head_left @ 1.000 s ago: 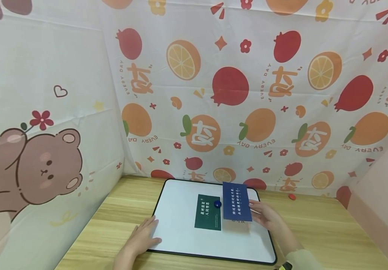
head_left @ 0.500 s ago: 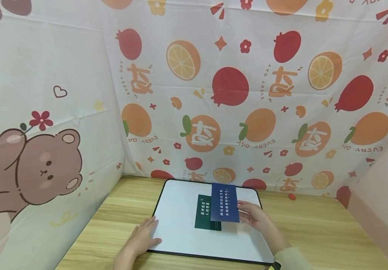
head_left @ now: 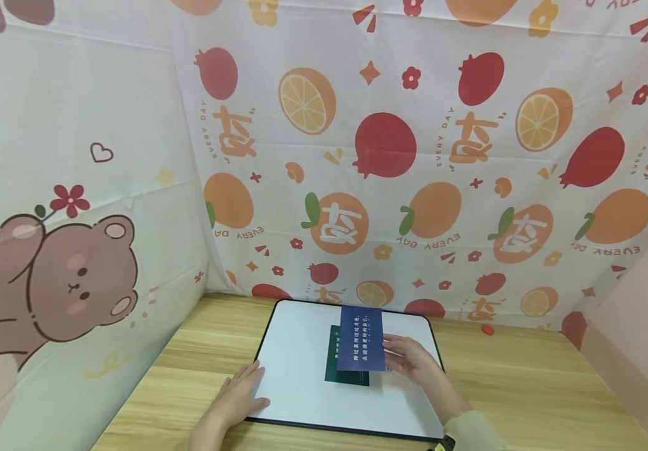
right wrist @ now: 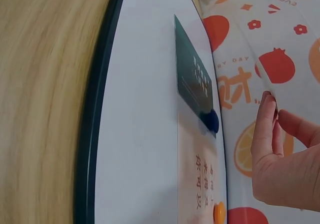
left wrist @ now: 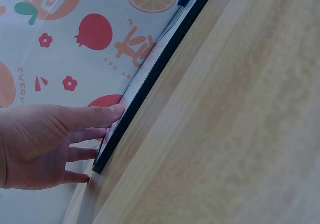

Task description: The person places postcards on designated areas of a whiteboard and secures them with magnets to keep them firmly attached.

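Note:
In the head view my right hand (head_left: 414, 360) pinches a blue card (head_left: 360, 338) with white writing by its right edge, between thumb and fingers. The card is held above a whiteboard (head_left: 296, 401) and covers much of a green card (head_left: 331, 369). The right wrist view shows that green card with a dark blue magnet (right wrist: 212, 121) at its corner. Beside it lies a pale pink card (right wrist: 192, 169) with dark characters and an orange magnet (right wrist: 219, 213). My left hand (head_left: 236, 396) rests on the whiteboard's left edge, fingers extended, thumb over the black frame.
The board lies on a wood-grain table (head_left: 527, 388). A small red round piece (head_left: 487, 329) sits on the table beyond the board's right side. Fruit-printed cloth (head_left: 386, 263) hangs close behind the board, and a bear-printed cloth (head_left: 76, 275) stands to the left.
My right hand has carried the blue card leftward, from beside the green card to over it, hiding the blue magnet in the head view. The left hand stays put.

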Available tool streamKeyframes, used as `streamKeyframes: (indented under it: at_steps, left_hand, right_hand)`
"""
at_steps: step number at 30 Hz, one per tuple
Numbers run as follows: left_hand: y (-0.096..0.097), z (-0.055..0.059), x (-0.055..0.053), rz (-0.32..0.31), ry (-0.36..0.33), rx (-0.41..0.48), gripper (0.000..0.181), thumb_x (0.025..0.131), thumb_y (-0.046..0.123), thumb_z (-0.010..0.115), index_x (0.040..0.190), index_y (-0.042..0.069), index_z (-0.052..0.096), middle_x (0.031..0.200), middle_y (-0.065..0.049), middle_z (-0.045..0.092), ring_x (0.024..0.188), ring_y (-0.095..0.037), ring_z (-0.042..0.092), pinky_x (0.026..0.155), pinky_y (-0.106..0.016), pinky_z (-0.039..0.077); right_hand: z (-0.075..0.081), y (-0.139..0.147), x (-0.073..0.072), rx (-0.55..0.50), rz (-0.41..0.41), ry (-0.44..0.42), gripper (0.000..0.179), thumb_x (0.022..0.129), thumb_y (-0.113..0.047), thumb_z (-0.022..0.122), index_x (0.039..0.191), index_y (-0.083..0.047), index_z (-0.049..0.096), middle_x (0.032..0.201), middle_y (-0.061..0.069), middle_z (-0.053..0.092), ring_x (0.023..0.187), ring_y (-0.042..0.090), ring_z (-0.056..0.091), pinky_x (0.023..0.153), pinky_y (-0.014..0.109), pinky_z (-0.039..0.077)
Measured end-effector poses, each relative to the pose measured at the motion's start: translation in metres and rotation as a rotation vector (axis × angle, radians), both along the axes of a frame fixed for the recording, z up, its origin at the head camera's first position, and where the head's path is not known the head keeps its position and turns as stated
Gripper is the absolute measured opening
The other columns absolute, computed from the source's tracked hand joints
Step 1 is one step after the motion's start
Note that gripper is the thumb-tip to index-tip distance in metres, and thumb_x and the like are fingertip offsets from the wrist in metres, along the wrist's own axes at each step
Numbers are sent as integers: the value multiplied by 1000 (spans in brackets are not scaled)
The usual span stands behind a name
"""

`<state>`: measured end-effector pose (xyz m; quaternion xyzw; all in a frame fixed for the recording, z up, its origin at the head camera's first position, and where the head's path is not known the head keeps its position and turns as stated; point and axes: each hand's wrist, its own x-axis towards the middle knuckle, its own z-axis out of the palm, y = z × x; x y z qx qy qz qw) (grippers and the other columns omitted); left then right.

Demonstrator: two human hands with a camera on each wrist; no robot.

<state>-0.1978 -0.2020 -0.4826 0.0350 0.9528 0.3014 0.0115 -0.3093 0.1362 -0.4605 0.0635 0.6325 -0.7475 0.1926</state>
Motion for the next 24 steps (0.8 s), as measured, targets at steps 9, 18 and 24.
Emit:
streamKeyframes:
  at_steps: [9,18,24]
  left_hand:
    - [0,-1,1,2,-3,4,60,76,17,73,124,-11,49,136,-30,35,125,-49,25,97,-67,14]
    - [0,-1,2,2,4,4,61,76,17,73,124,-11,49,136,-30,35,125,-49,25,97,-68,14]
    - [0,0,2,1,10,7,60,76,17,73,124,-11,49,136,-30,35,125,-49,25,97,-67,14]
  right_hand:
    - [-2,-17,0,3,-27,-23,40,91,-3,52,128,9,44,105,16,62,94,25,61,85,36,50]
    - [-3,-34,1,11,-36,-47,40,89,-5,56,127,6,48,109,16,61,97,25,59,86,36,49]
    - [-3,-44,2,17,-56,-60,40,88,-4,58,126,5,50,110,17,59,94,24,57,85,34,49]
